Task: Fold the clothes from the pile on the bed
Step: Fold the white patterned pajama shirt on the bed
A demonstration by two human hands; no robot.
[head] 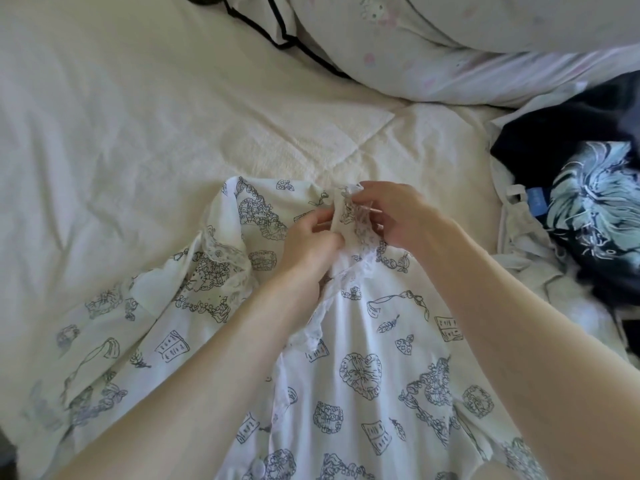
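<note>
A white shirt (pixel 363 344) printed with dark line drawings and trimmed with lace lies spread on the bed (pixel 138 133), its collar end pointing away from me. My left hand (pixel 304 244) pinches the fabric at the collar. My right hand (pixel 405 213) grips the same bunched collar edge from the right. One sleeve (pixel 114 337) trails off to the lower left. The pile of clothes (pixel 581 209) sits at the right edge, with a dark navy garment bearing a pale blue print on top.
Pillows (pixel 450 46) with a faint pink print lie along the top right. A white cover with black piping (pixel 263 26) sits at the top centre. The cream quilted bedspread stretches across the left half.
</note>
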